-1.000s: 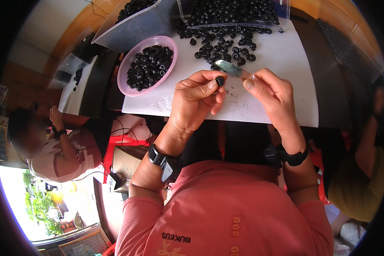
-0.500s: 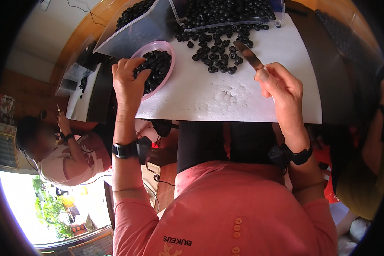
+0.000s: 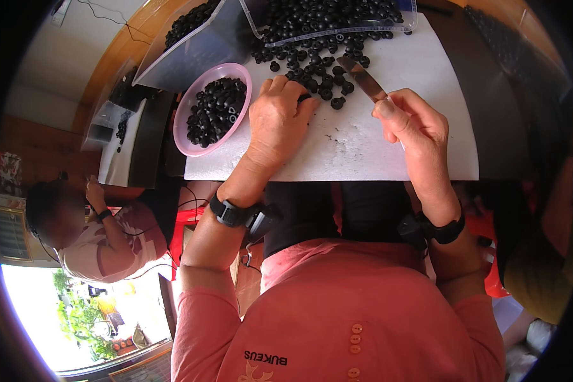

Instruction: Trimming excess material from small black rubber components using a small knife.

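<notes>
white tabletop [image 3: 388, 140]: pink bowl [image 3: 182, 121] at left edge, loose black parts [image 3: 326, 83] scattered, clear bin [image 3: 337, 38] behind.

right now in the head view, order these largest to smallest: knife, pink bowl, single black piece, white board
1. White board
2. Pink bowl
3. Knife, visible part
4. Single black piece

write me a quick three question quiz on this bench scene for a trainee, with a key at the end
1. What is the right hand holding?
A) a screwdriver
B) a knife
C) a brush

2. True or false: the pink oval bowl stands to the left of the left hand.

3. Fill in the colour: the loose black knobbed parts lie on a ____ work surface.

Key: 1. B; 2. True; 3. white
</notes>
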Demonstrator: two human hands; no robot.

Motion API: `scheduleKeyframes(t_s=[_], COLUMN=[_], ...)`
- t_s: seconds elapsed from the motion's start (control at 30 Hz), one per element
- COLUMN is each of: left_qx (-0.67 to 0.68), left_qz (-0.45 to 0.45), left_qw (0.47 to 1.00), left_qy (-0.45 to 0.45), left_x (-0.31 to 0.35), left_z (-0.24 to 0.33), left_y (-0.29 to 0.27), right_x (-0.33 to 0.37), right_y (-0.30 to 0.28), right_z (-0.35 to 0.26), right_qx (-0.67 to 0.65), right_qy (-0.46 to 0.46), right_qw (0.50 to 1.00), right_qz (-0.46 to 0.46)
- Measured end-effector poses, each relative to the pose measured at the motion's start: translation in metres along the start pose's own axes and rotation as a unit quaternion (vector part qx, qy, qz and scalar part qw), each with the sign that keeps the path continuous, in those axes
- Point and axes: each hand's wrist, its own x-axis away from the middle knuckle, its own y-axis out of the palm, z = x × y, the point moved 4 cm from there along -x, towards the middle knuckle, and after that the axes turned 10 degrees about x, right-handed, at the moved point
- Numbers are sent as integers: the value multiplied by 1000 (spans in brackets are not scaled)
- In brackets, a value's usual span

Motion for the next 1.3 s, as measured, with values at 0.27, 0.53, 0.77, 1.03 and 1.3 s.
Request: scheduleKeyframes(t_s=[0.27,0.53,0.77,1.03,1.3], left_qx=[134,132,43,103,31], left_qz=[-15,34,31,41,70], left_qw=[991,989,998,994,997], left_qy=[-29,-58,-17,11,7], left_x=[24,32,30,40,44], left_z=[2,0,-2,9,7], left_y=[-32,-33,-25,-32,-29], right_x=[1,0,1,2,1], right_y=[0,2,4,4,4], right_z=[2,4,4,3,4], right_qx=[-33,0,-1,15,44], right_qy=[-27,-21,-18,-30,-34], right_qw=[999,1000,1000,999,998], right_qz=[4,7,10,2,3])
